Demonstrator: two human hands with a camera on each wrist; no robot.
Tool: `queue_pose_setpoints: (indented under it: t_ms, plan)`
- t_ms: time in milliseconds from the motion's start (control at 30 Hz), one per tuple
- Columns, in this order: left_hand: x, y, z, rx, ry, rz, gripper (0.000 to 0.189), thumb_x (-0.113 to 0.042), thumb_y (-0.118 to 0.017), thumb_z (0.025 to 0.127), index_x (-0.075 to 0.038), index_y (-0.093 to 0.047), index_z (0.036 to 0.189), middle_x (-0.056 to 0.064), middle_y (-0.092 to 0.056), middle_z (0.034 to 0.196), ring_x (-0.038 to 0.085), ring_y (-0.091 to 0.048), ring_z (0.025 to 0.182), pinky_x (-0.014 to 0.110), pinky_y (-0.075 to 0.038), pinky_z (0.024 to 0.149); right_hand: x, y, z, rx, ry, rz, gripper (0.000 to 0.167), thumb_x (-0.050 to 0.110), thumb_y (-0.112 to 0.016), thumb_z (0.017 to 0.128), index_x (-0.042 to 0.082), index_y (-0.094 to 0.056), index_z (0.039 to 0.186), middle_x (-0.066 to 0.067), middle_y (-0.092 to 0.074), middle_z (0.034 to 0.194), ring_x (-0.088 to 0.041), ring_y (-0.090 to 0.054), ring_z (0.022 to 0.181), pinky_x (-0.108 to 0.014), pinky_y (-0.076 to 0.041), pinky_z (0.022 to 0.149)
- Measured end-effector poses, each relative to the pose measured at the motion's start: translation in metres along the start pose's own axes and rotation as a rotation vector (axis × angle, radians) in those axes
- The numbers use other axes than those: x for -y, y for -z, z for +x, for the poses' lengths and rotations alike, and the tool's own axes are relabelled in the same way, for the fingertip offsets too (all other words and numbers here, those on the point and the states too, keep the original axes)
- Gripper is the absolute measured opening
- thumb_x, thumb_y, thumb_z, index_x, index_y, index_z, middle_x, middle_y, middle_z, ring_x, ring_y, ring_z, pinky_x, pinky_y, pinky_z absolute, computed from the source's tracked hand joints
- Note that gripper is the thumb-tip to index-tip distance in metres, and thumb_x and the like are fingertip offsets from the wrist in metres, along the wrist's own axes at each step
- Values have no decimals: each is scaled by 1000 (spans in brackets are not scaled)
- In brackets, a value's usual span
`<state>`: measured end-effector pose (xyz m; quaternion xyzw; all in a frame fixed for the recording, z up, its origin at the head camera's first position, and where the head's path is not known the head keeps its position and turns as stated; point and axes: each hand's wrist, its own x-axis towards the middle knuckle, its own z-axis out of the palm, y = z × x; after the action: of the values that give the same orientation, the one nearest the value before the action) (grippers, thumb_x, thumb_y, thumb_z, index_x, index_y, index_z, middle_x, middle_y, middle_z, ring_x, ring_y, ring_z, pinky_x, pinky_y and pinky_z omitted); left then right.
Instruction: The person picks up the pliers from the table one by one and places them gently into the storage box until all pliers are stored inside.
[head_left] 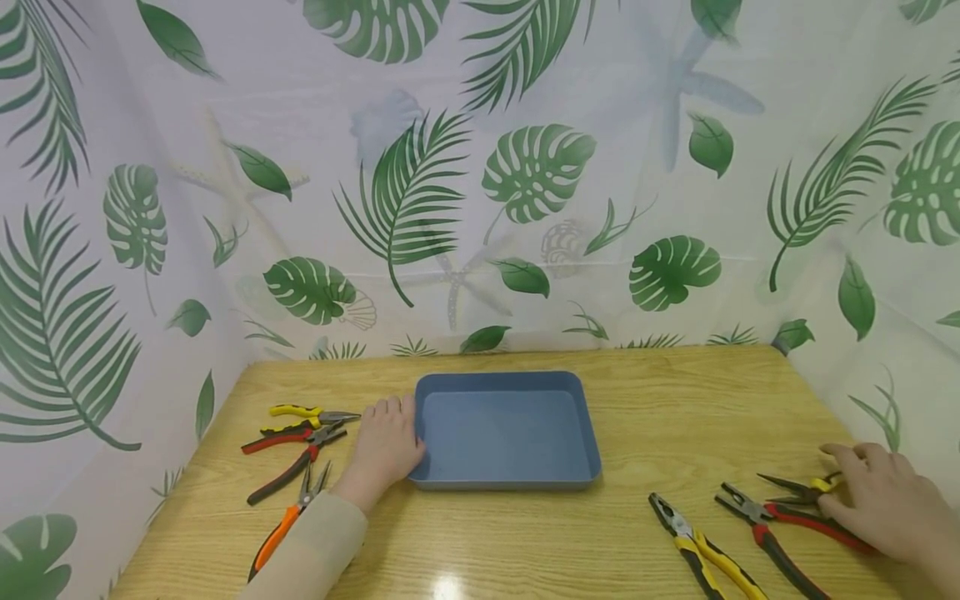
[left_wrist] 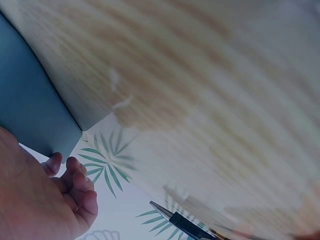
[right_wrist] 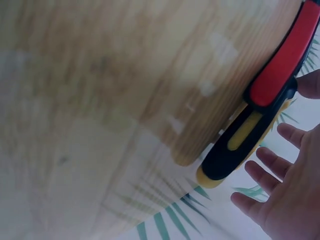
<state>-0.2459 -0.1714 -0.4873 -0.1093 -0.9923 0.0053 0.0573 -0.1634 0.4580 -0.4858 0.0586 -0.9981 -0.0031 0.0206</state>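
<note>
Pliers at the right front [head_left: 686, 537]: yellow-and-black handles are being cropped by the head view's lower edge.
Right red pliers [head_left: 761, 533]: red-and-black handles are being spread, one being partly covered by the right hand [head_left: 881, 504].
Orange pliers [head_left: 276, 533]: the handles are being partly hidden by the left sleeve [head_left: 315, 546]; the nose is being pointed away.
Right hand's state: fingers are being held apart and slackly bent, with no handle being gripped; whether one is being touched cannot be told.
Right long-nose pliers [head_left: 802, 493]: the yellow-and-black grips are being overlapped by the right fingers, the dark nose being pointed leftward.
Left red pliers [head_left: 311, 454]: these are being seen on the left, between the orange pair and the left long-nose pliers [head_left: 311, 417].
Left hand [head_left: 386, 446]: fingers are being curled outside the blue tray [head_left: 506, 437], the thumb being laid over its rim; the left wall is being held.
Tray: its base is being supported by the wooden tabletop [head_left: 652, 417], near the middle.
Backdrop: the far side is being closed off by a leaf-printed cloth [head_left: 450, 83].
</note>
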Motion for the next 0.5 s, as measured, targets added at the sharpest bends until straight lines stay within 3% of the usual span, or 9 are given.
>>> queue_pose_setpoints:
  t_ms: [500]
  plan:
    - [0, 1, -1, 0, -1, -13, 38, -26, -68, 94, -2, -53, 120, 17, -60, 103, 34, -60, 97, 47, -48, 88, -11, -6, 3, 64, 4, 82, 56, 34, -66, 99, -6, -50, 135, -43, -51, 121, -53, -58, 97, -58, -54, 63]
